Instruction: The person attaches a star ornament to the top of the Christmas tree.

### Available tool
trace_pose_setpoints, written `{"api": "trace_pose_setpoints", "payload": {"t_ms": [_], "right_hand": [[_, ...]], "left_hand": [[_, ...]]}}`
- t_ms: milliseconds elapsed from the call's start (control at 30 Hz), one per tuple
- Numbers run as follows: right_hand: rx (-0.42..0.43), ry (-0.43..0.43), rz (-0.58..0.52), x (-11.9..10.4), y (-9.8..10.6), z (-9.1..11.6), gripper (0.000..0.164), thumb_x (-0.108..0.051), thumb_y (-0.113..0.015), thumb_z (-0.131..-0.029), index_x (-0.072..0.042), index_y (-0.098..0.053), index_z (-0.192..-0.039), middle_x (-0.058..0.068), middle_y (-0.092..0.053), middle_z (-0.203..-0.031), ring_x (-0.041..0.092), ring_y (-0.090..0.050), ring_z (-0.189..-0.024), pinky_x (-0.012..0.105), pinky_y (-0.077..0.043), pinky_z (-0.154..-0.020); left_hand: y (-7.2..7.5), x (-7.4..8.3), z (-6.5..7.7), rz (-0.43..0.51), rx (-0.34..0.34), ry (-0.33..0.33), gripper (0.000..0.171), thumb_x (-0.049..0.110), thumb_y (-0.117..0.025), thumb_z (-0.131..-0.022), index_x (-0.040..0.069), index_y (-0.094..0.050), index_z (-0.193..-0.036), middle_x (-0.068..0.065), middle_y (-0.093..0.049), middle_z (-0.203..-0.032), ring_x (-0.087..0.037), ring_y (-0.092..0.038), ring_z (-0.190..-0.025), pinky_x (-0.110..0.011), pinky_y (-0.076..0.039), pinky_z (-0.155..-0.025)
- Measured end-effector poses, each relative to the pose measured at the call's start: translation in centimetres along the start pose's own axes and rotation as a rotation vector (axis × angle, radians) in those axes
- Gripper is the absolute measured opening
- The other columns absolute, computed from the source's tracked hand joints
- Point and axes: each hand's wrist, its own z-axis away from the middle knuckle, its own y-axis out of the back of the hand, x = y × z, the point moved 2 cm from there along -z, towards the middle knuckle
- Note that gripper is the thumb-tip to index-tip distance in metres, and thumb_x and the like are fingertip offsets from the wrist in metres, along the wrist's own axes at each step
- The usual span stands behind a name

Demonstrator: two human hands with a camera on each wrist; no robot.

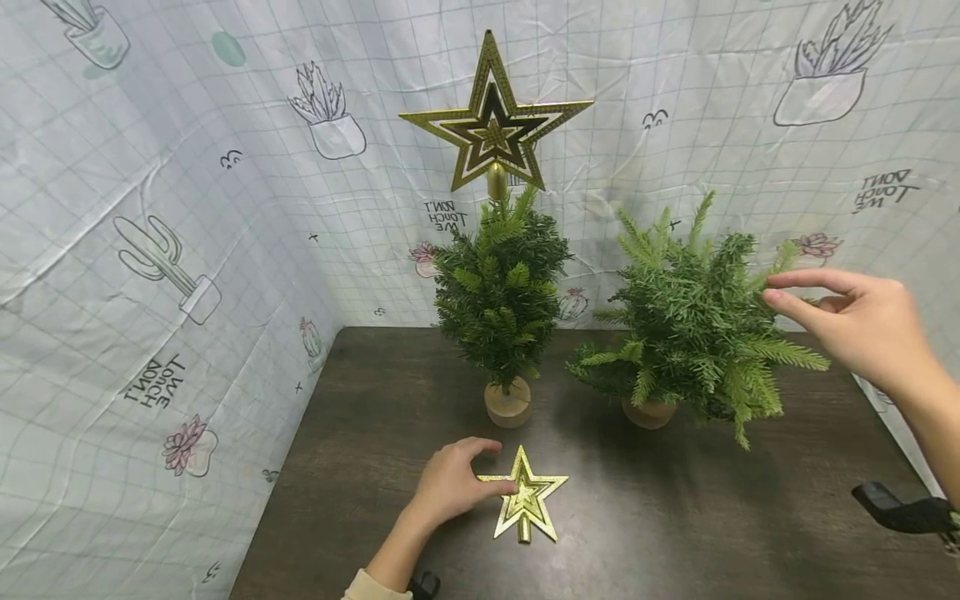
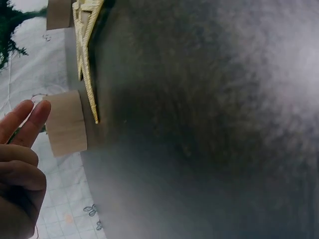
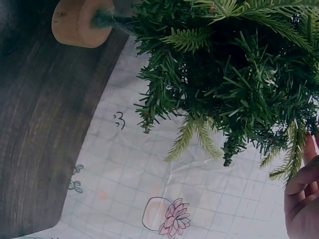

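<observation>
My left hand (image 1: pixel 450 479) is just over the table beside a flat gold star topper (image 1: pixel 527 500), its thumb overlapping the star in the head view and its fingers loosely bent. In the left wrist view the gold star (image 2: pixel 85 64) appears edge-on, away from the fingers (image 2: pixel 34 119). My right hand (image 1: pixel 862 321) is at the right side of a bushy artificial Christmas tree (image 1: pixel 690 308), thumb and index finger pinching the end of a light green branch (image 1: pixel 783 257). That branch (image 3: pixel 293 157) meets the fingertips in the right wrist view.
A slimmer artificial tree (image 1: pixel 502 300) stands to the left on a round wooden base (image 1: pixel 508 407), bearing a large gold star (image 1: pixel 493 125). The bushy tree's wooden base (image 1: pixel 648 414) sits on the dark table (image 1: pixel 360 467). A printed cloth (image 1: pixel 247 208) hangs behind and at the sides.
</observation>
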Motion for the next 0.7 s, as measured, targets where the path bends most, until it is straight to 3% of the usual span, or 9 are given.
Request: {"api": "trace_pose_setpoints", "payload": {"t_ms": [100, 300, 500, 700], "right_hand": [[0.007, -0.004, -0.028, -0.1, -0.1, 0.0, 0.031, -0.048, -0.076, -0.094, -0.032, -0.075, -0.121, -0.005, -0.046, -0.043, 0.014, -0.033, -0.04, 0.036, -0.026, -0.041], [0.034, -0.019, -0.058, -0.2, -0.1, 0.0, 0.031, -0.047, -0.081, -0.091, -0.032, -0.076, -0.118, -0.007, -0.049, -0.044, 0.013, -0.035, -0.041, 0.035, -0.028, -0.042], [0.069, -0.015, -0.062, -0.4, -0.4, 0.0, 0.029, -0.047, -0.081, -0.09, -0.032, -0.076, -0.114, -0.006, -0.043, -0.043, 0.016, -0.033, -0.039, 0.036, -0.027, -0.041], [0.077, -0.001, -0.071, -0.1, -0.5, 0.0, 0.029, -0.045, -0.081, -0.091, -0.03, -0.076, -0.115, -0.003, -0.043, -0.043, 0.017, -0.034, -0.038, 0.036, -0.027, -0.041]], "left_hand": [[-0.5, 0.0, 0.0, -0.065, -0.013, -0.018, 0.072, 0.07, -0.082, -0.077, 0.022, -0.073, -0.13, 0.005, -0.075, -0.129, -0.022, -0.072, -0.117, -0.045, -0.06, -0.09], [-1.4, 0.2, 0.1, -0.175, -0.037, -0.063, 0.072, 0.071, -0.083, -0.075, 0.025, -0.073, -0.13, 0.007, -0.075, -0.126, -0.019, -0.074, -0.11, -0.042, -0.06, -0.083], [-2.2, 0.2, 0.2, -0.253, -0.058, -0.121, 0.074, 0.073, -0.083, -0.072, 0.026, -0.073, -0.129, 0.009, -0.075, -0.123, -0.017, -0.074, -0.104, -0.039, -0.061, -0.077], [-2.7, -0.1, 0.3, -0.315, -0.084, -0.127, 0.078, 0.076, -0.083, -0.069, 0.027, -0.072, -0.129, 0.009, -0.073, -0.124, -0.021, -0.075, -0.099, -0.042, -0.06, -0.074]]}}
